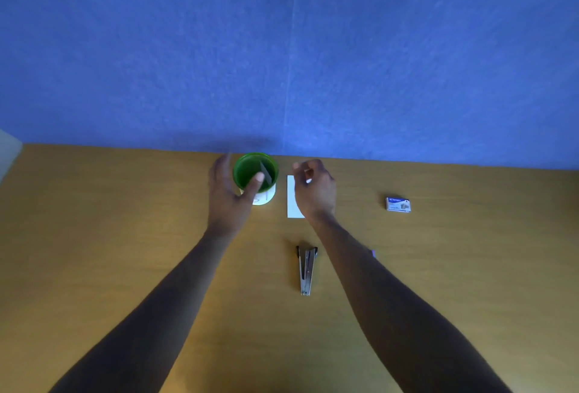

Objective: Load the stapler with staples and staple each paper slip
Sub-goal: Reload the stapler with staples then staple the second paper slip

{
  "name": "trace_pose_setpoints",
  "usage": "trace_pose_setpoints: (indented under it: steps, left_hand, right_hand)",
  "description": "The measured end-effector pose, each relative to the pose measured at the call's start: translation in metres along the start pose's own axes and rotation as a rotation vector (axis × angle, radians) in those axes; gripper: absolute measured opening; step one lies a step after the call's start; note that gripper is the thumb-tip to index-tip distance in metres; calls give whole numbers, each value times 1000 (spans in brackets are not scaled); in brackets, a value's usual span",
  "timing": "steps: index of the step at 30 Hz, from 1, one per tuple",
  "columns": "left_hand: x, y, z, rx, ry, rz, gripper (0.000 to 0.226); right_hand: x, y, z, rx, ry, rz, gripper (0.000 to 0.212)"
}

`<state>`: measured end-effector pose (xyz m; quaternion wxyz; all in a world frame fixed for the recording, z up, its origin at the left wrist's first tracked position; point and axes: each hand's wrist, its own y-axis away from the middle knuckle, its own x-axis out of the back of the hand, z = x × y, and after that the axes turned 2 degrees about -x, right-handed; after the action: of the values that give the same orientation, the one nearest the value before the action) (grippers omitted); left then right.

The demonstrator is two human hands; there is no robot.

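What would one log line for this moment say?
left hand: at green cup, grip unclear | right hand: above paper slip, fingers curled | stapler: on table, untouched | staple box: untouched
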<state>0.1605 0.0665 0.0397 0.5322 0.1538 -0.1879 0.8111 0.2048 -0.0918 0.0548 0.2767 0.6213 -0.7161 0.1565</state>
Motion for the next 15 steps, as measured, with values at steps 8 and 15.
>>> trace_pose_setpoints:
  steps: [8, 15]
  left_hand:
    - [-32, 93, 22, -226, -173, 133, 32]
    - [-58, 141, 24, 338, -191, -334, 17]
  right_hand:
    - [30, 64, 67, -188, 58, 14, 16]
    - [30, 106, 93, -274, 219, -188, 27]
